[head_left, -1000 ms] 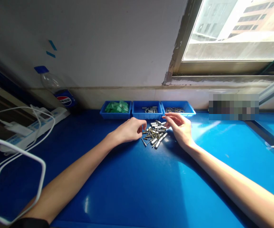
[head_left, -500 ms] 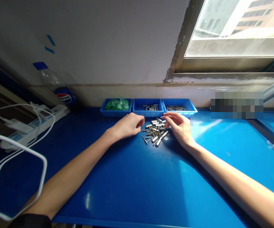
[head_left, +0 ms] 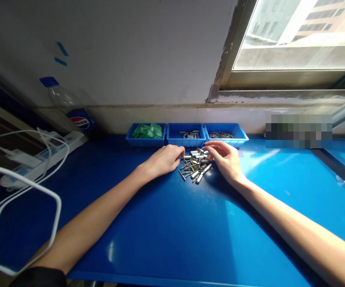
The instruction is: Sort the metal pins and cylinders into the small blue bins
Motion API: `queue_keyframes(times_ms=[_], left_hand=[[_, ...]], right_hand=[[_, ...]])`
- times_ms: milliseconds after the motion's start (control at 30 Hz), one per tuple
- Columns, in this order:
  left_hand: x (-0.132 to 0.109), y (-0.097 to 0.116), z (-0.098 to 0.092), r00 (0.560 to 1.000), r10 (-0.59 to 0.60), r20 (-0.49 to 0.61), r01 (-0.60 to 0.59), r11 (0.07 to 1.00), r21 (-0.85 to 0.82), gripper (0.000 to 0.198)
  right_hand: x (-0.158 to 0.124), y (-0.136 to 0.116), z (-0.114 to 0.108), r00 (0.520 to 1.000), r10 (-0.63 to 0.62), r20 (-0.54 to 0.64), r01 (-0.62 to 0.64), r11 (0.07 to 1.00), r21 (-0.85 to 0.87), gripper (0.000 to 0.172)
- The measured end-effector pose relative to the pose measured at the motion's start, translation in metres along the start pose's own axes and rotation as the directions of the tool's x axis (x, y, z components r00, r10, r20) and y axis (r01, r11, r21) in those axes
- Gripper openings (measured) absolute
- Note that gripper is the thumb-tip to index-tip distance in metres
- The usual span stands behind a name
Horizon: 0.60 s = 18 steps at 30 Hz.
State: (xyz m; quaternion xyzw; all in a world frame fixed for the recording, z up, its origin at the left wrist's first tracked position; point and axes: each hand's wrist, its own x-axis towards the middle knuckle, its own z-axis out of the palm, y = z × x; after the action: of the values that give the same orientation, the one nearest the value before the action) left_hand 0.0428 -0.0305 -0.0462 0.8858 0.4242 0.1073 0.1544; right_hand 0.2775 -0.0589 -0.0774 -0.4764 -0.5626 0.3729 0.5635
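- A loose pile of small silver cylinders and brass-coloured pins lies on the glossy blue counter, between the two hands.
- The left hand has its fingers curled in loosely, tips at the pile's left edge. I cannot tell whether they pinch a piece.
- The right hand has its fingers bent over the pile's far right corner, thumb and forefinger close together (too small to see anything held).
- Just behind, against the wall:
  - a blue plastic tray of green pieces
  - a blue plastic tray of silver cylinders
  - a blue plastic tray of thin pins
- Well off to the left stands a clear plastic bottle with a blue cap.

bottle against wall | power strip far left | window upper right
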Motion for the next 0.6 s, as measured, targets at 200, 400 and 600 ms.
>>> queue_keyframes(times_ms=[200,400,600], left_hand=[[0.0,0.001,-0.005,0.998,0.049,-0.031,-0.05,0.997,-0.052,0.015],[-0.001,0.0,-0.015,0.996,0.065,-0.057,-0.074,0.985,-0.159,0.013],[-0.002,0.002,-0.029,0.971,0.02,-0.238,-0.104,0.932,-0.348,0.018]], right_hand=[[0.0,0.0,0.0,1.0,0.002,0.004,-0.002,1.0,-0.012,0.023],[0.0,0.002,0.0,1.0,0.007,0.025,-0.007,1.0,-0.013,0.023],[0.0,0.003,-0.002,0.999,-0.001,0.036,0.002,1.0,-0.025,0.022]])
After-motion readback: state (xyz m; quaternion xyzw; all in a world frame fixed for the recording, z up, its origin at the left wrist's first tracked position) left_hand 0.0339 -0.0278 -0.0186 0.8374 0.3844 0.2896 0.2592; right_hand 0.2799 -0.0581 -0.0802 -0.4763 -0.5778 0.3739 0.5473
